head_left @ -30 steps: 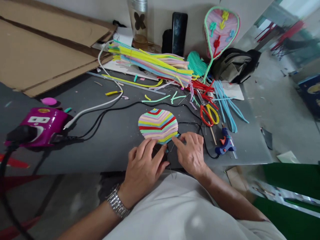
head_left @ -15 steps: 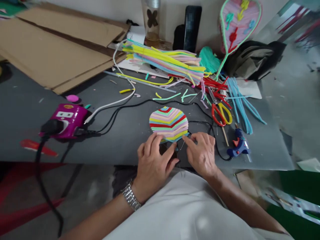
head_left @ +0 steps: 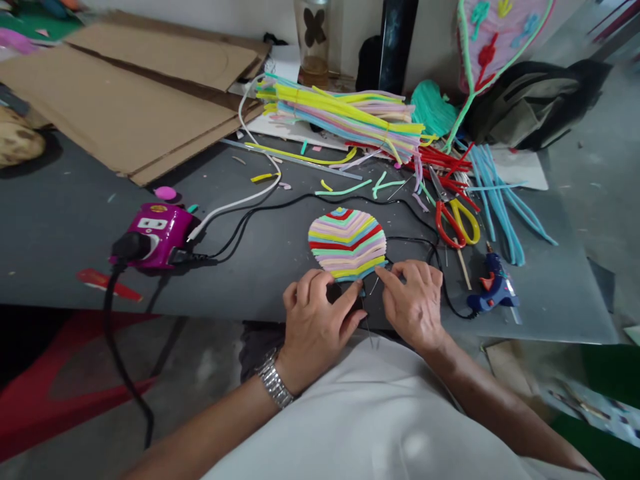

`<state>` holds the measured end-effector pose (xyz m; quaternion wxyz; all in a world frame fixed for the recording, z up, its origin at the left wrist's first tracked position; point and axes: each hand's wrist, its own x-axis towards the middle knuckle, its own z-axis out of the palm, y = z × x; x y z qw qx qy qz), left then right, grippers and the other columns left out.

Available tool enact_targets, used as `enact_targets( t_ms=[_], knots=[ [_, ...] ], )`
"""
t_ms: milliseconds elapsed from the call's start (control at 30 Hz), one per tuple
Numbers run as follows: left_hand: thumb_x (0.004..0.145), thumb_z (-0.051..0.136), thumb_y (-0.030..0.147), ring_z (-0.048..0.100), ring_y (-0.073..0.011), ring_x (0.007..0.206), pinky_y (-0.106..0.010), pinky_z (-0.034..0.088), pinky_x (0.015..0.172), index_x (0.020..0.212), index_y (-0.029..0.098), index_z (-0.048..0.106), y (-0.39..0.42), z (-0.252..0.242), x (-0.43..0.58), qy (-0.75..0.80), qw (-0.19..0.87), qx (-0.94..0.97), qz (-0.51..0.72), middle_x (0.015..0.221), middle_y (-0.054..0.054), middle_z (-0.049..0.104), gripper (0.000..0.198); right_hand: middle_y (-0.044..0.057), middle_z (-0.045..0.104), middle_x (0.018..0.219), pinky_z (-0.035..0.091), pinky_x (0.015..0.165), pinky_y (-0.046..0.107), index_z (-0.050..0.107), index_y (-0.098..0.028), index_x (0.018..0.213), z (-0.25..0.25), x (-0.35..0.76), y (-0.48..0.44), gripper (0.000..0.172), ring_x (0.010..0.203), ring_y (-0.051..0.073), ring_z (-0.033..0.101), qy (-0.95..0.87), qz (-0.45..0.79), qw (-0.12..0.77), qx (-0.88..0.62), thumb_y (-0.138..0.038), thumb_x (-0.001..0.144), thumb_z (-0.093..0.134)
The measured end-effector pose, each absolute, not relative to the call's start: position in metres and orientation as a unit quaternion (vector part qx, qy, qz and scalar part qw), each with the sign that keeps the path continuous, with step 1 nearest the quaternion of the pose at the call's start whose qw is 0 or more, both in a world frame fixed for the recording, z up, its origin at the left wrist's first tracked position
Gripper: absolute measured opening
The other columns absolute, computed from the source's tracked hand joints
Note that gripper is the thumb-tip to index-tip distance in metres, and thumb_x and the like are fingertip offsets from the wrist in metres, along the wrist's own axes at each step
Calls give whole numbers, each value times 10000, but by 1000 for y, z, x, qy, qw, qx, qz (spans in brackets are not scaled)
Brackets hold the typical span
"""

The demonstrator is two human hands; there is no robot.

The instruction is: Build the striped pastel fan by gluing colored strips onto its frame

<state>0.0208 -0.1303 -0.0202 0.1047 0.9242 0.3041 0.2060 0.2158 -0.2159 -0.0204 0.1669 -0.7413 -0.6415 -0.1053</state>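
A round piece covered in colourful chevron stripes of pipe cleaner [head_left: 347,241] lies flat on the dark grey table [head_left: 260,253]. My left hand [head_left: 316,321], with a metal watch at the wrist, rests at its near edge, fingers curled and pressing down on the lowest stripe. My right hand [head_left: 415,301] sits beside it on the right, index finger and thumb pinched at the same lower edge. Thin wire ends stick out between the two hands.
A bundle of pipe cleaners [head_left: 345,117] lies behind. Red-and-yellow scissors [head_left: 453,217] and a blue glue gun [head_left: 493,287] lie to the right. A magenta power strip [head_left: 153,233] with cables sits left. Cardboard sheets [head_left: 125,100], a dark bag [head_left: 530,100] and a decorated fan [head_left: 500,33] stand further back.
Both hands stay at the lower edge of the striped piece with little finger movement. The camera has shifted left, so everything sits further right in view.
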Motion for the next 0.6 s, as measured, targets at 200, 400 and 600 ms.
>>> enact_targets(
  t_ms=[200,400,600],
  knots=[
    [1002,666,469,500,-340,1141,-471,356,904,1322,302,745,-130,-19,21,305,102,923,211,1148,-135,541,369,57,676,981,328,870,405,756,-259,1173,-20,215,-216,315,984,227,571,-639,-107,168,-743,-110,950,592],
    [991,682,476,497,-348,1157,-482,362,905,1330,311,739,-130,-21,20,309,107,923,204,1153,-134,537,382,57,675,975,338,867,405,745,-263,1192,-21,216,-215,327,979,228,579,-637,-104,169,-745,-108,948,592],
    [998,676,460,503,-348,1176,-481,368,906,1342,308,732,-129,-21,21,306,106,922,213,1186,-142,553,380,53,689,975,353,862,401,737,-258,1197,-21,215,-215,305,975,227,593,-628,-105,179,-750,-120,963,597]
  ],
)
